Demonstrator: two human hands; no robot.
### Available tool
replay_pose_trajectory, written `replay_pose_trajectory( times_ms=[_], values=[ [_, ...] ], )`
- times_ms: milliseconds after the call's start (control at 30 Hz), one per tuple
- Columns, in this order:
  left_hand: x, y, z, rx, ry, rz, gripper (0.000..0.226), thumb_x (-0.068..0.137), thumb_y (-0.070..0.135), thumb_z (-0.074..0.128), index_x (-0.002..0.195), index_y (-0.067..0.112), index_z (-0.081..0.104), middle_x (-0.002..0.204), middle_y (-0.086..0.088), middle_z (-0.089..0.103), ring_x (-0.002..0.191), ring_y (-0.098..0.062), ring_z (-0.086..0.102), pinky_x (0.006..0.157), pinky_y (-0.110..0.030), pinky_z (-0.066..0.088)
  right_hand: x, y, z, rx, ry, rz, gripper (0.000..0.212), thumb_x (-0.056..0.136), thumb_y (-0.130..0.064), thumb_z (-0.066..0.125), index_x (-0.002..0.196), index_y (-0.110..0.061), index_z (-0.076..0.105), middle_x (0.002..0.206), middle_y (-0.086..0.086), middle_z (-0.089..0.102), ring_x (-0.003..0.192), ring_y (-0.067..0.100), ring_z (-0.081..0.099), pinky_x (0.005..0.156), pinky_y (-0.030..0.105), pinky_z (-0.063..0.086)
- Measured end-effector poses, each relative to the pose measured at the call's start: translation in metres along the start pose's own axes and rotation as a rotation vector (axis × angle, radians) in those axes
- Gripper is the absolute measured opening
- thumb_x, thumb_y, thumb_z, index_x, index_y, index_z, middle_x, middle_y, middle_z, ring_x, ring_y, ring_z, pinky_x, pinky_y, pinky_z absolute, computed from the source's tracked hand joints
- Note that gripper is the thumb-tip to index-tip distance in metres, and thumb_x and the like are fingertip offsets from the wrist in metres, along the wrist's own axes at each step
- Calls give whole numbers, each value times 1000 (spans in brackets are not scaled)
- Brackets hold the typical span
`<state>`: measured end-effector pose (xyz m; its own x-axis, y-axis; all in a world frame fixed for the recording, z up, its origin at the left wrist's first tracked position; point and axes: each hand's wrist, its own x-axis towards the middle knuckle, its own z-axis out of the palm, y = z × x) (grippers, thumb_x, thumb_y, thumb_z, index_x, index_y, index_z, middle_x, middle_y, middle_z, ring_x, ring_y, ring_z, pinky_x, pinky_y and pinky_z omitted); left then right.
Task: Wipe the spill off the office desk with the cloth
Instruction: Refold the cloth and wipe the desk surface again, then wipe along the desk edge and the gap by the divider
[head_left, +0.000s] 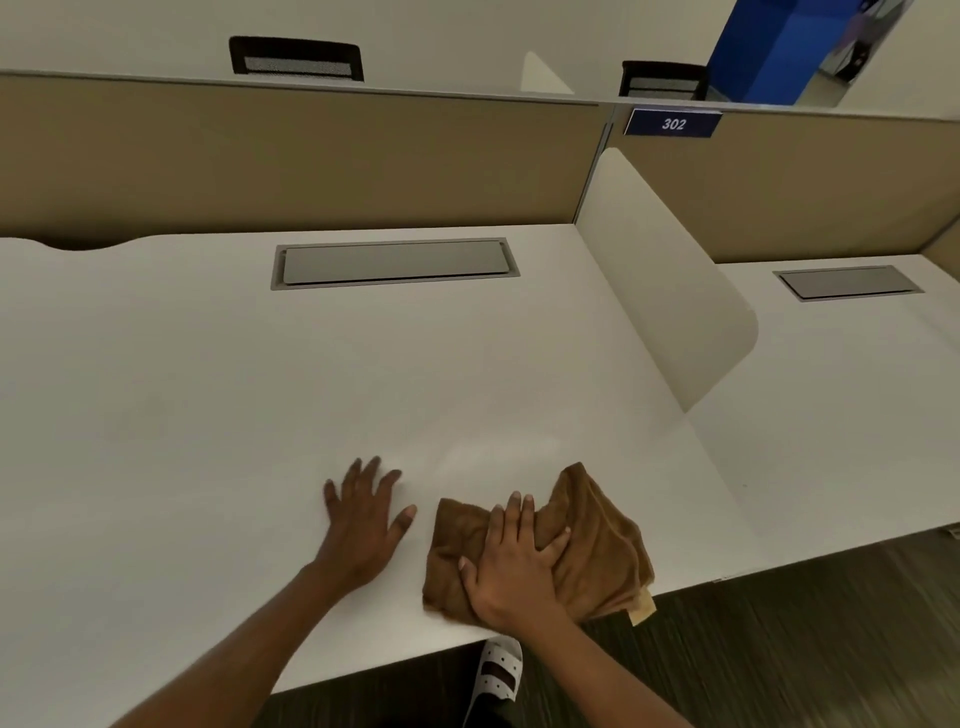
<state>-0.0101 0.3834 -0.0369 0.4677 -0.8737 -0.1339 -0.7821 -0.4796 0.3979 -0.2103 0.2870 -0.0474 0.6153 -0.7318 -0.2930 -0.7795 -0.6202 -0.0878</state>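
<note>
**Cloth pressed flat near front edge, wipe underway**

Cloth (587, 551), brown and bunched, lies on the white surface (208, 415) right at its near edge, one corner with a pale tag hanging over the edge. Right hand (511, 564) is palm-down on top of it, fingers (519, 514) spread wide and pressing flat, not pinching or gripping. Left hand (363, 519) sits just beside the cloth, apart from it, palm flat on the bare surface, fingers splayed, holding nothing; looks like bracing.

Spill: no clear puddle visible. A faint sheen shows just beyond the right fingers, could be a damp streak or only light glare, cannot tell. Anything under the cloth is hidden.

Progress judgement: mid-wipe or late. Cloth is in contact and loaded, so pickup and placement are done. What's left is probably a pass over the sheen patch ahead of the fingers, then lifting the cloth to check underneath.
</note>
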Motion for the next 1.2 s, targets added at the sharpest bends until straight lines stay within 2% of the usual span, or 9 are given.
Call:
replay_pose_trajectory(
  times_ms=[133, 200, 267, 333, 467, 633, 767, 967, 1200],
  values=[
    [13, 31, 6, 69, -52, 198, 76, 87, 67, 12, 141, 22, 42, 149, -7, 38, 144, -32, 15, 115, -52, -3, -15, -4, -1, 5, -34, -18, 91, 83, -68, 18, 151, -8, 12, 160, 19, -2, 146, 36, -9, 101, 74, -13],
    [14, 38, 8, 110, -72, 294, 62, 90, 58, 25, 136, 22, 47, 136, -4, 51, 138, -33, 26, 116, -49, -3, -24, -7, 0, 12, -39, -22, 90, 82, -67, 27, 148, -6, 28, 158, 22, 14, 146, 39, 8, 102, 77, -1],
    [11, 42, 11, 157, -103, 370, 57, 91, 55, 29, 133, 23, 49, 126, -1, 55, 130, -29, 33, 117, -45, 4, -31, -8, 3, 14, -27, -28, 86, 79, -66, 38, 139, -5, 45, 150, 23, 34, 140, 41, 28, 100, 78, 15],
    [5, 46, 15, 193, -137, 406, 56, 91, 57, 27, 129, 24, 50, 123, 1, 54, 124, -26, 36, 111, -40, 15, -32, -7, 3, 15, -56, -38, 86, 80, -66, 35, 141, -5, 42, 152, 23, 30, 141, 41, 25, 101, 78, 10],
    [-7, 50, 16, 192, -198, 378, 51, 89, 63, 27, 110, 24, 52, 108, 3, 53, 106, -18, 37, 96, -34, 27, -26, -2, -1, 33, -93, -67, 81, 85, -63, 21, 149, -15, 14, 160, 16, -3, 146, 36, -10, 102, 71, -14],
    [-12, 60, 7, 0, -258, 305, 29, 83, 51, 56, 81, 24, 46, 86, 5, 50, 86, -13, 42, 78, -29, 35, -29, 16, -27, 142, -64, -128, 43, 84, -41, 46, 124, -25, 38, 141, 7, 35, 136, 31, 23, 108, 67, 14],
    [-25, 65, 3, -339, -290, 219, 22, 78, 31, 63, 71, 28, 42, 73, 7, 51, 69, -8, 46, 62, -26, 39, -33, 28, -44, 5, 2, -190, 43, 80, -39, 57, 119, -27, 42, 116, 2, 50, 114, 25, 40, 96, 48, 35],
    [-46, 69, -1, -573, -186, 75, 15, 74, 28, 69, 78, 33, 55, 75, 9, 64, 71, -7, 61, 59, -23, 49, -49, 36, -59, 53, 138, -93, 16, 85, -37, 54, 88, -23, 62, 95, -2, 55, 101, 21, 47, 77, 33, 38],
    [-65, 112, -21, -640, -125, 193, 19, 75, 25, 68, 81, 38, 56, 81, 21, 65, 76, -1, 60, 61, -14, 46, -94, 51, -76, 114, 379, 203, 18, 79, -17, 58, 94, -16, 68, 104, 6, 53, 96, 20, 34, 72, 31, 45]
  ],
)
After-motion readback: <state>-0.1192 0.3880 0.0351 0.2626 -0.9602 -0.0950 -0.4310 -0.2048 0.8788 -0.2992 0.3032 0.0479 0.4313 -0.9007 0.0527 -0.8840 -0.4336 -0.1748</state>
